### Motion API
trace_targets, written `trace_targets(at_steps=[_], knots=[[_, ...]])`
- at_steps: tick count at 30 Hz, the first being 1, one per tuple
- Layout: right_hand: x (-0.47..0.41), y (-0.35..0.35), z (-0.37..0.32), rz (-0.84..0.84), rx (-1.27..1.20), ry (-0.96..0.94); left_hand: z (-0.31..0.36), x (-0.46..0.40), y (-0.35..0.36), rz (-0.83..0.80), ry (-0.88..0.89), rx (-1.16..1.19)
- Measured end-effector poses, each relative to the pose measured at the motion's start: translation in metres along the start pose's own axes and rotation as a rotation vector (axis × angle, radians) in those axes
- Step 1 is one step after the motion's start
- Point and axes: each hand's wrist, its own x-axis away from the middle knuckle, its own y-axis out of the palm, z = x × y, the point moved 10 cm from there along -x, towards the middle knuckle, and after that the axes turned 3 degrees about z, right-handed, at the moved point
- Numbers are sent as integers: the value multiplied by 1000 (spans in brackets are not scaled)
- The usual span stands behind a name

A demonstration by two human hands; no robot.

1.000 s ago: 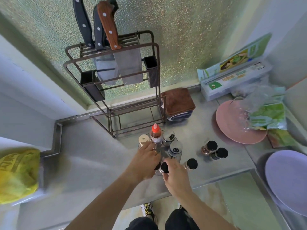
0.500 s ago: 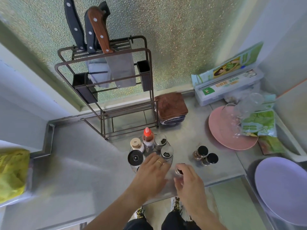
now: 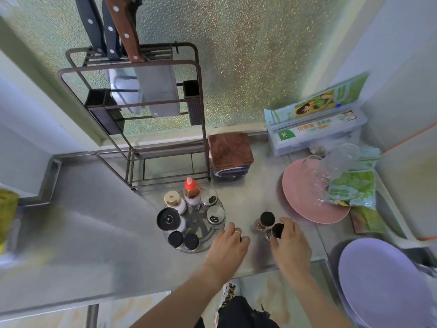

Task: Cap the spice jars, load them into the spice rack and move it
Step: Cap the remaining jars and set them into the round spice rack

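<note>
**Reaching for the last two jars**

Half a second ago my right hand was lowering a black-capped jar at the front of the rack; now that hand has swung out to the right, and my left hand has slid off the rack's front edge. The round spice rack (image 3: 212, 237) sits on the steel worktop (image 3: 99, 233) with two black-capped jars at its front, a large black lid on the left, and shakers and a red-topped bottle (image 3: 191, 192) behind.

My right hand (image 3: 292, 249) now curls its fingers around the nearer loose jar (image 3: 276, 231), closing on its black cap. The second loose jar (image 3: 266, 220) stands just beside it, touching or nearly so. Both wear their caps, so I judge this step to be loading.

To do it well I should grip the glass body below the cap, lift straight up so the neighbour is not knocked, and lower it upright into a free slot on the rack's right side.

My left hand (image 3: 230, 247) rests palm down just beside the rack's rim, fingers loosely bent, holding nothing, ready to steady or turn the rack. Both forearms reach in from below, wrists low.
</note>
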Motion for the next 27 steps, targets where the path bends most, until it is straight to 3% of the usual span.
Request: trace_targets(at_steps=[6,11,15,21,27], knots=[[9,-8,5,-13,-51,-18,-7,16,1,38,-67,72],[40,-37,-25,32,-199,-131,-40,49,-59,279,-174,239],[54,-60,-81,30,-305,-266,-89,71,-109,375,-322,212],[43,-76,-168,29,-415,-454,-151,63,-122,338,-407,274],[25,-32,-207,-63,-307,-496,-171,39,-91,247,-353,254]])
